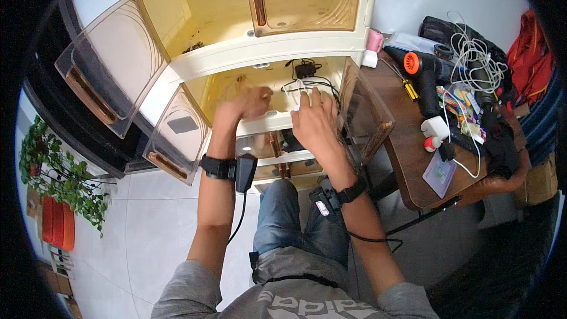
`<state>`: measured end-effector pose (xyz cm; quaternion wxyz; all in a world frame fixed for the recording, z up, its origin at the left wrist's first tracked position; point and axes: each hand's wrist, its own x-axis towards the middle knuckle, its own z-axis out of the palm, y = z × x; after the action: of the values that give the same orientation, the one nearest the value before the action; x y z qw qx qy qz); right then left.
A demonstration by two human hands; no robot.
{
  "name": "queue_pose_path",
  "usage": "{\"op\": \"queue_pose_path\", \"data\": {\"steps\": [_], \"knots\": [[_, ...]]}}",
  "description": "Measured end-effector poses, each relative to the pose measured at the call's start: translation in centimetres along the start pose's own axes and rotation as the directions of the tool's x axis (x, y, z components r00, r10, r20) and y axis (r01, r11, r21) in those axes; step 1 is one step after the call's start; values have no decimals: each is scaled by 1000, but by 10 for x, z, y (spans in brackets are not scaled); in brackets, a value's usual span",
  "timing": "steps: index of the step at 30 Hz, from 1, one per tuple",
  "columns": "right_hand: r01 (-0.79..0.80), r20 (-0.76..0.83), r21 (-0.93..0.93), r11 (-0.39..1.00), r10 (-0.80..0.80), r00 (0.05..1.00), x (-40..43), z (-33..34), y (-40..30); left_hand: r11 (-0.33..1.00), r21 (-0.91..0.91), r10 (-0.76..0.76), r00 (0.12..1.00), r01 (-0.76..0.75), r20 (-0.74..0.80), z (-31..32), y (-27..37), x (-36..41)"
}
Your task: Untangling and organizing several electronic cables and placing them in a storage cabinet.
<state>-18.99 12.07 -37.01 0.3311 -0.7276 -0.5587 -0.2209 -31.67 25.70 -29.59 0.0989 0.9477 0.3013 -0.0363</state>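
My left hand (250, 103) is blurred, its fingers curled over the front of an open compartment in a cream plastic cabinet (283, 48). Whether anything is in its grasp cannot be made out. To its right, my right hand (316, 119) reaches over the same compartment's front edge, back of the hand up. Beside its fingertips lies a white cable or strip (290, 95), and the fingers hide what they may touch. Behind them, a black power adapter (305, 69) with a black cord (325, 83) rests on the yellowish compartment floor. Small dark debris (192, 48) lies in the compartment above.
Clear hinged doors stand open at the left (172, 133) and right (365, 110). On the right, a brown wooden table (401, 150) bears a black handheld blower (427, 75), a yellow screwdriver (409, 90), tangled white cable (476, 64) and a white charger (435, 128). A potted plant (66, 164) stands left.
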Motion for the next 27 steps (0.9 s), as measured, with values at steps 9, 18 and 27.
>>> {"op": "queue_pose_path", "data": {"steps": [9, 18, 27], "knots": [[-49, 464, -47, 998, 65, 884, 27, 4, 4, 988, -151, 8, 982, -38, -191, 38, -21, -28], [-56, 519, 38, 998, 28, 854, 59, 37, 22, 997, -60, -54, 970, 41, -238, 39, -18, -18], [-174, 177, 260, 950, 130, 976, 54, 23, 15, 986, -124, 58, 928, -110, -367, 45, -13, 6]]}}
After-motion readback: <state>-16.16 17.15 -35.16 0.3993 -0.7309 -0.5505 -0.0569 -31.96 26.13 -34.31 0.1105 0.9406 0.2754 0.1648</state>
